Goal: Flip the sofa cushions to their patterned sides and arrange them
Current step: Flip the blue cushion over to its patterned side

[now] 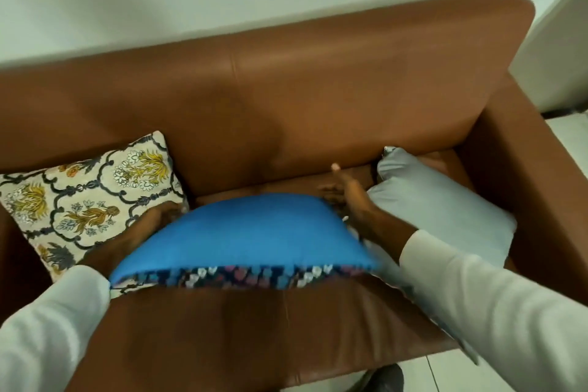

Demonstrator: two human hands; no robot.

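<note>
Smooth brown leather-look sofa (318, 99) with a soft sheen; the middle cushion (241, 232) shows plain matt blue cloth (printed weave along its near edge); left cushion (86, 200) is printed fabric, right cushion (445, 210) smooth pale grey cloth.

Brown leather sofa (286, 111) filling frame; floral cushion (86, 200) lying at left, grey cushion (445, 200) lying at right of seat.
</note>
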